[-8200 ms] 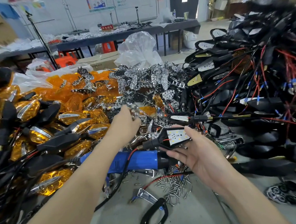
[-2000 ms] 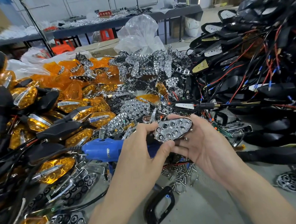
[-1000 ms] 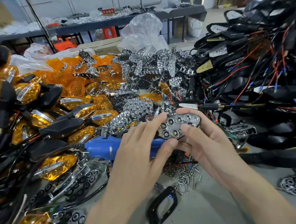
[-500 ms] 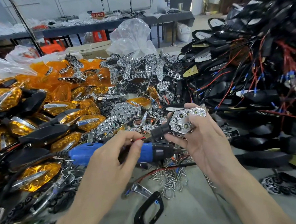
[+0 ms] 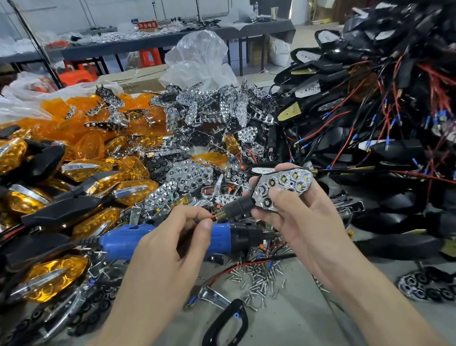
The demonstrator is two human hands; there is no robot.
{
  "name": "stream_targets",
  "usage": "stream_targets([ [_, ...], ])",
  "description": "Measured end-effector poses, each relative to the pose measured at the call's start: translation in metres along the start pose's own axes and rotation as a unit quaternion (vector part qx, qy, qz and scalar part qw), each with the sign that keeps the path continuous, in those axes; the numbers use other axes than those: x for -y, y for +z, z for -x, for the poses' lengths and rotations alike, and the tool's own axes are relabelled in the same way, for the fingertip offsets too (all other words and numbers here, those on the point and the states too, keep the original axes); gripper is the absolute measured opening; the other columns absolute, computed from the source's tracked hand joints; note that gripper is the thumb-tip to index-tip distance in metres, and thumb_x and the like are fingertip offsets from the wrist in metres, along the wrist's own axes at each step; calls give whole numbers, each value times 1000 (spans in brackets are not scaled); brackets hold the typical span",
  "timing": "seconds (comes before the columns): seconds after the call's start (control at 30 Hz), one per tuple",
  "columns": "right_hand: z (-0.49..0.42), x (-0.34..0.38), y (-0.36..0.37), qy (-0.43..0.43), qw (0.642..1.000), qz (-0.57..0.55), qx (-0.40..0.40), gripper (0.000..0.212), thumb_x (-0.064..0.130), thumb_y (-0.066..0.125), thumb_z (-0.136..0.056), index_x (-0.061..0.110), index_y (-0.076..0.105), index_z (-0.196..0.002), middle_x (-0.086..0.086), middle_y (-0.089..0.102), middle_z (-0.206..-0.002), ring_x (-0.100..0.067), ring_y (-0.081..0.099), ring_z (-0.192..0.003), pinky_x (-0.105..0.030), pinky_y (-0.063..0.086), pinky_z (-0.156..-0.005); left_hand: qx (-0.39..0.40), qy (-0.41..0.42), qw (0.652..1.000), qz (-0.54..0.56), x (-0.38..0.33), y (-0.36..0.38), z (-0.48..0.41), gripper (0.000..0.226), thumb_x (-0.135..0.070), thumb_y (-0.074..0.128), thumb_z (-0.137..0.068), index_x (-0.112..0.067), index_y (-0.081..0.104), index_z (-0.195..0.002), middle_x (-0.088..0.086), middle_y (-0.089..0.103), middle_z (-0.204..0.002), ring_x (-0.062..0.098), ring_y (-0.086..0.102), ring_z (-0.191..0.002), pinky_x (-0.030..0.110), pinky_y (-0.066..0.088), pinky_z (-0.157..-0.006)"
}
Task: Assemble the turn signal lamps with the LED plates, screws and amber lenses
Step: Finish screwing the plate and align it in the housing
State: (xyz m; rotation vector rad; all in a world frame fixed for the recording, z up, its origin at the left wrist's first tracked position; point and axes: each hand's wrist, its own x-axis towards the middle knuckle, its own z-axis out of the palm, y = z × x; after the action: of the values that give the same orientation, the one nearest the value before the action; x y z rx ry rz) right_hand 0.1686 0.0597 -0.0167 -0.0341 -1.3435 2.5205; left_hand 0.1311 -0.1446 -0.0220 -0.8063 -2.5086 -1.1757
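Small silver screws (image 5: pixel 258 277) lie scattered just below both wrists. The left hand (image 5: pixel 167 247) pinches a thin red wire (image 5: pixel 210 217) between thumb and forefinger. The right hand (image 5: pixel 300 221) has its fingers curled round a black turn signal lamp with chrome honeycomb LED plate (image 5: pixel 281 186). A blue electric screwdriver (image 5: pixel 129 240) lies under the left fingers. Amber plastic lenses (image 5: pixel 83 123) are piled beyond the fingertips.

Black lamp (image 5: pixel 253 202), chrome LED plate (image 5: pixel 283 185) seated, tilted

right hand (image 5: pixel 302 223) grips lamp (image 5: pixel 283 186); left hand (image 5: pixel 170 248) pinches red wire (image 5: pixel 211 216)
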Motion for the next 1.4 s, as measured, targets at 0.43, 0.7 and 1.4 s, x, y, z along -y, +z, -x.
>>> stream_targets([
  [0.43,0,-1,0,7,1000,13,-11,33,15,70,-80,17,69,-113,-31,64,-125,-31,71,-104,-34,61,-79,-7,-12,1000,24,-13,-3,-5,19,-57,41,-96,-51,53,-110,-29,61,-102,-2,61,-87,6,43,-69],
  [0.7,7,-6,7,51,998,6,35,47,9,64,-86,-4,53,-129,-28,67,-124,-32,70,-112,-41,61,-87,54,-4,997,48,-34,14,-28,33,-60,42,-95,-46,56,-121,-27,51,-107,-3,55,-99,16,42,-80],
  [1.4,0,6,7,63,996,-60,-8,38,44,48,-90,15,62,-111,-32,62,-131,-35,69,-102,-35,61,-66,147,-59,987,37,-19,-5,-19,28,-73,33,-78,-69,54,-95,-41,63,-95,-8,61,-90,8,43,-67],
])
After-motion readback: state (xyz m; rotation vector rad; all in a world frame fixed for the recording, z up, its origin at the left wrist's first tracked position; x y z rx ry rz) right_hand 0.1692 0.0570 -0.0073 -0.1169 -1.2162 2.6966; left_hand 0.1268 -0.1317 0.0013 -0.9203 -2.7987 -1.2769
